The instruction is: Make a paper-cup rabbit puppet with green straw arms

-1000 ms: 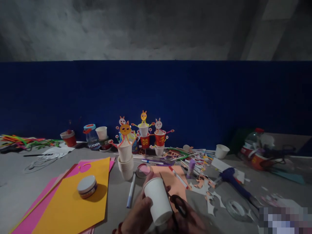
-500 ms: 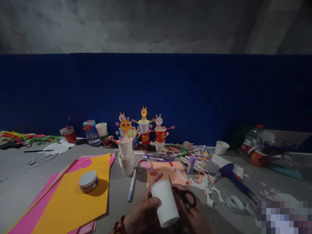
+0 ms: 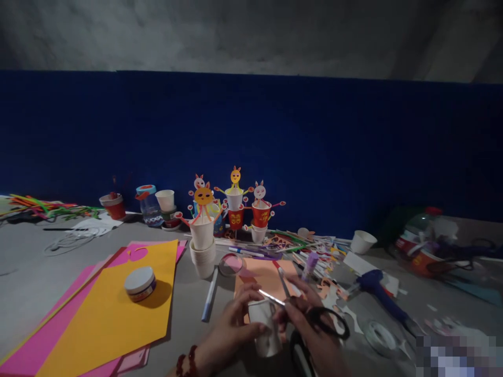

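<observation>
My left hand (image 3: 230, 332), with a dark red bead bracelet at the wrist, grips a white paper cup (image 3: 262, 327) from its left side. The cup's wall looks creased near my fingers. In my right hand (image 3: 316, 335) is a pair of scissors (image 3: 330, 321) with black handles. The blades are spread, and one lies across just above the cup's rim. My right fingertips are close to the cup's right side; I cannot tell if they touch it. A sheet of peach paper (image 3: 251, 269) lies behind both hands.
Left are orange paper (image 3: 106, 314) and a white-lidded jar (image 3: 140, 283). Ahead stand stacked cups (image 3: 203, 259) with paper animal faces. A marker (image 3: 210, 294), glue stick (image 3: 310, 264), blue glue gun (image 3: 383, 296), tape roll (image 3: 379, 335) and paper scraps lie around the hands.
The scissors have come up and turned, so their spread blades now show at the cup's rim. The cup has shifted slightly and its wall now looks creased. The view has tilted a little.
</observation>
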Demonstrator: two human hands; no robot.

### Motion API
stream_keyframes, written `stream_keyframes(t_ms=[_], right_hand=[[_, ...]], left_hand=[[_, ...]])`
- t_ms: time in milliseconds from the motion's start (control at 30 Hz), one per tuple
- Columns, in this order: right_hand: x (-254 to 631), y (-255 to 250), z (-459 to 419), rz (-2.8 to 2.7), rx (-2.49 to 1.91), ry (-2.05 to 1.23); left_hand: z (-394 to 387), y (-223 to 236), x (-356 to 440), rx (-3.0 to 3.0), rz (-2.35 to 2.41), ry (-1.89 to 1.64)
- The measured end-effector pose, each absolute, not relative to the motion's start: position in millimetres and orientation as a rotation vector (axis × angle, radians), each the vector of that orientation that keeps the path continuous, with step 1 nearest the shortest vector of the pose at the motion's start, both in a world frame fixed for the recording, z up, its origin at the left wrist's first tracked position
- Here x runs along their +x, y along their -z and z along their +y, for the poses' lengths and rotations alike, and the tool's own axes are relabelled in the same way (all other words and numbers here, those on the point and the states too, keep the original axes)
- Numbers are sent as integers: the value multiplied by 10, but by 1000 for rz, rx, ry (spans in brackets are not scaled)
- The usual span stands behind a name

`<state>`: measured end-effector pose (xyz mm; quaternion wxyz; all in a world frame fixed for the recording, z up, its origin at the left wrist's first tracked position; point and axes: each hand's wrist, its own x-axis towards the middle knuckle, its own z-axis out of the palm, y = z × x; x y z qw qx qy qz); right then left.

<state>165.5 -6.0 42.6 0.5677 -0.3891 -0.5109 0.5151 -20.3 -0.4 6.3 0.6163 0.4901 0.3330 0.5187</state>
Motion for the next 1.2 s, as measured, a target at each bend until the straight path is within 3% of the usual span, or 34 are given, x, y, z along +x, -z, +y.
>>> stream_keyframes(t_ms=[667, 1200], right_hand=[[1686, -192, -157, -1468, -1092, -1084], [1762, -174, -72, -1526, -960, -1244]], left_hand=[[61, -120, -258, 1330, 1006, -1185], [14, -189, -281, 1840, 1128, -1260]])
